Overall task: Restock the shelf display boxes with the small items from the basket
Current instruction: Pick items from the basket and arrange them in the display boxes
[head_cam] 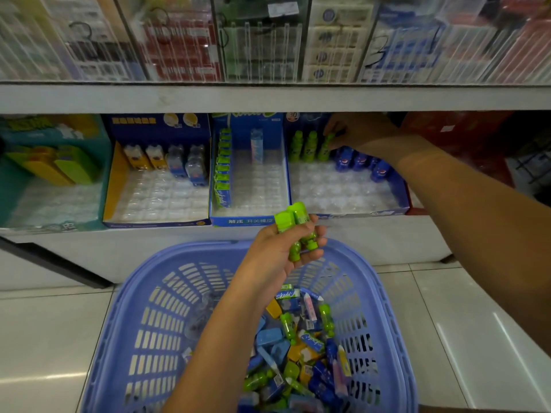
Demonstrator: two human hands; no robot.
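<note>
Basket holds a "Kodo" pack; left grip clasps green bottles; right grip pinches a bottle in the "30" box.

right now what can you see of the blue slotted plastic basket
The blue slotted plastic basket has a rounded rim and walls of narrow slots. It sits upright on the pale tiled floor below the shelf, holding a heap of small green, blue and yellow items towards its right side.
</note>
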